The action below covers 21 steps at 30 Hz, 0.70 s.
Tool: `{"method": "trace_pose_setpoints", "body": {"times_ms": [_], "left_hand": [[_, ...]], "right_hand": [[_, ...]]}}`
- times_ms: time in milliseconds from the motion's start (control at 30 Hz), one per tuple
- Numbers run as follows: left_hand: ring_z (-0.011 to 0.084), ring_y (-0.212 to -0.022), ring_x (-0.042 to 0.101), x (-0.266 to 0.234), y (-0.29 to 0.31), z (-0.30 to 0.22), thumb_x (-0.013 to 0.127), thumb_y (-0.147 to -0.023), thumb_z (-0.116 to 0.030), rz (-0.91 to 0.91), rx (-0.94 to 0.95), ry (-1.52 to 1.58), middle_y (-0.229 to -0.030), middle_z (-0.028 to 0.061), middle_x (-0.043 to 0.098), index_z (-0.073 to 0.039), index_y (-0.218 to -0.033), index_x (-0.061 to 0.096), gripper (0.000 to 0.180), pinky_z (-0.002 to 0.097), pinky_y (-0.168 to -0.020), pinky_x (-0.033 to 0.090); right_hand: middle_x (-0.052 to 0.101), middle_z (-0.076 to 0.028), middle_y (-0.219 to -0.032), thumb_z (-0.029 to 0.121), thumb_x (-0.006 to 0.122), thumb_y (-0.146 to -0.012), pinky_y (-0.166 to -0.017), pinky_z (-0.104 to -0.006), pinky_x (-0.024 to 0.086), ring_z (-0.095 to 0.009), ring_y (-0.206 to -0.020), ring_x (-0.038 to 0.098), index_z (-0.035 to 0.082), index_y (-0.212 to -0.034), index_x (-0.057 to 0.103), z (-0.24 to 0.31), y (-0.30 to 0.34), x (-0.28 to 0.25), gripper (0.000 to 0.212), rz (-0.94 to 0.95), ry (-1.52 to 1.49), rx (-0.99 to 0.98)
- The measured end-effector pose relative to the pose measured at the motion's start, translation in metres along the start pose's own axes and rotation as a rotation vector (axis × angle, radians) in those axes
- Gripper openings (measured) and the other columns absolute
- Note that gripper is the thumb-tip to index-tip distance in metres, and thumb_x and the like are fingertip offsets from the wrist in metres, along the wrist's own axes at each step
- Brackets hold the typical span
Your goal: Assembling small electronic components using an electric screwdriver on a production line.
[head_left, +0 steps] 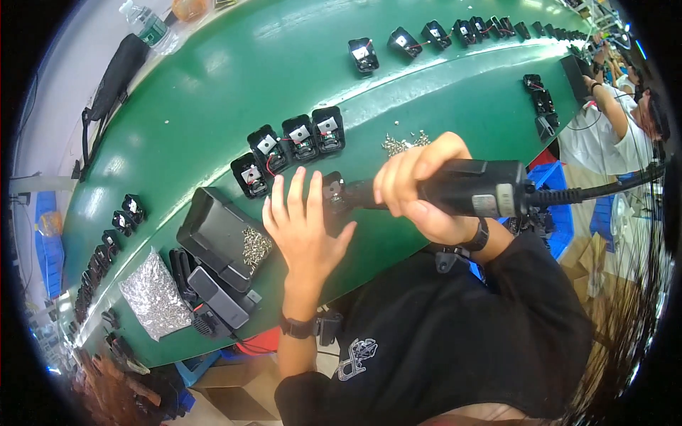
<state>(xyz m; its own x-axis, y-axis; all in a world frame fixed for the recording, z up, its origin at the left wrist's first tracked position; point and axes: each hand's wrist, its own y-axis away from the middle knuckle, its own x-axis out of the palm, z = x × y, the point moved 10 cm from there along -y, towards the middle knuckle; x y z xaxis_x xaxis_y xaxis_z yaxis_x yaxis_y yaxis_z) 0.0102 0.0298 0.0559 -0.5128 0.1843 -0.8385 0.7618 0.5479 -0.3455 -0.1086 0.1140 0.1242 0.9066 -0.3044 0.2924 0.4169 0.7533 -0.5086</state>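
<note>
My right hand (430, 188) is wrapped round a black corded electric screwdriver (490, 188), held nearly level with its tip to the left. The tip reaches a small black housing (332, 186), which is partly hidden by the tool and my other hand. Against the left side of that housing lies my left hand (302, 227), fingers stretched out and thumb spread, gripping nothing. Just beyond it, several black housings (300, 138) with circuit boards and red wires stand in a row. Loose screws (406, 143) are scattered past the screwdriver.
Left of my left hand sits a black box (213, 231) with a pile of screws (256, 248). Near it lie a clear bag of small parts (156, 295) and a grey phone-like device (217, 295). More housings (364, 55) line the green table (213, 92). A co-worker (614, 128) sits at right.
</note>
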Motion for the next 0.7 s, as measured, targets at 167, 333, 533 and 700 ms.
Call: {"method": "trace_pose_setpoints", "body": {"times_ms": [167,333,533,700], "left_hand": [[0.0264,-0.124,0.046,0.019,0.002,0.011,0.084,-0.053,-0.024,0.006,0.048,-0.027,-0.12,0.0038,0.058,-0.011,-0.123,0.057,0.076,0.0472,-0.103,0.028],[0.0249,-0.117,0.05,0.019,-0.002,0.007,0.084,-0.053,-0.024,-0.008,0.058,0.001,-0.115,0.0027,0.06,-0.011,-0.119,0.059,0.072,0.0438,-0.098,0.032],[0.0243,-0.111,0.052,0.019,-0.006,0.006,0.083,-0.053,-0.025,-0.016,0.056,0.001,-0.111,0.002,0.06,-0.011,-0.118,0.061,0.07,0.042,-0.095,0.033],[0.0248,-0.105,0.054,0.018,-0.01,0.003,0.08,-0.057,-0.023,-0.031,0.089,0.002,-0.106,0.0029,0.061,-0.009,-0.114,0.063,0.062,0.0413,-0.092,0.035]], "right_hand": [[0.052,-0.003,-0.072,0.004,0.061,-0.085,-0.071,-0.038,0.048,-0.016,-0.065,0.053,0.011,-0.105,0.04,-0.014,-0.005,0.005,0.03,0.033,0.07,0.007],[0.053,-0.003,-0.07,0.003,0.06,-0.085,-0.071,-0.0373,0.048,-0.015,-0.065,0.053,0.011,-0.105,0.039,-0.017,-0.003,-0.004,0.03,-0.004,0.099,-0.017],[0.053,-0.003,-0.07,0.002,0.059,-0.084,-0.072,-0.0368,0.049,-0.015,-0.065,0.053,0.01,-0.106,0.039,-0.024,-0.005,-0.005,0.03,-0.001,0.081,0.008],[0.06,-0.008,-0.073,-0.007,0.062,-0.073,-0.067,-0.0283,0.052,-0.013,-0.068,0.062,-0.001,-0.101,0.047,-0.017,-0.001,-0.001,0.032,-0.007,0.114,-0.074]]}}
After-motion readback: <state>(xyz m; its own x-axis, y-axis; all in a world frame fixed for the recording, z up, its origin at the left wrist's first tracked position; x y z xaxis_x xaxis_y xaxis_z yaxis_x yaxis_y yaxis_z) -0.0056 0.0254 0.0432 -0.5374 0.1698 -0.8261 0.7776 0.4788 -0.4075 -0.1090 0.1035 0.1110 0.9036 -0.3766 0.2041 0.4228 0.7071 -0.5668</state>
